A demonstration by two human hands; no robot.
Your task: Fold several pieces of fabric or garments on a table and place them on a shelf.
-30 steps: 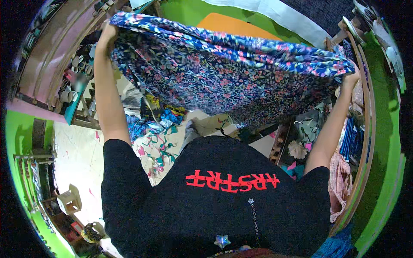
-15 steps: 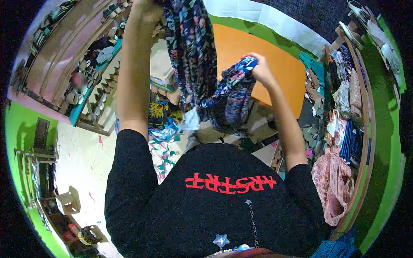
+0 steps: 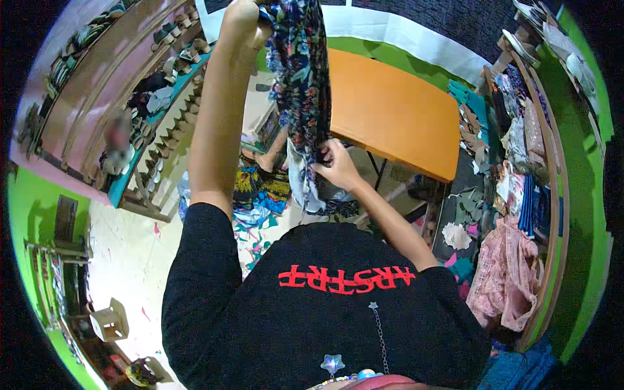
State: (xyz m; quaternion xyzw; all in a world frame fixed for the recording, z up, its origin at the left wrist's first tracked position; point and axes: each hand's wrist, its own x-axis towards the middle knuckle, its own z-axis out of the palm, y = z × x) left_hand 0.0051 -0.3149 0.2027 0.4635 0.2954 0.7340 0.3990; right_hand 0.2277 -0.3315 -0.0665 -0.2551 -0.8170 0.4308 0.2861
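A long dark navy cloth with a floral print [image 3: 300, 84] hangs down in front of me. My left hand [image 3: 247, 25], raised high at the top edge, is closed on its upper end; some of those fingers are hidden. Lower down, my right hand [image 3: 339, 168] pinches the cloth's right edge between thumb and fingers. A pale, whitish part of cloth [image 3: 302, 179] shows at the bottom beside that hand. Whether it belongs to the same piece, I cannot tell.
An orange table [image 3: 396, 107] stands just beyond my right hand. Colourful cloths [image 3: 260, 188] lie heaped below the hanging one. Shoe shelves [image 3: 140, 162] line the left; folded fabrics and a pink lacy cloth [image 3: 507, 273] fill the right rack. A cream plastic chair [image 3: 109, 320] stands lower left.
My right hand has let go of the bunched section it held out over the table and moved down and left to the hanging cloth's edge. The cloth now hangs straighter.
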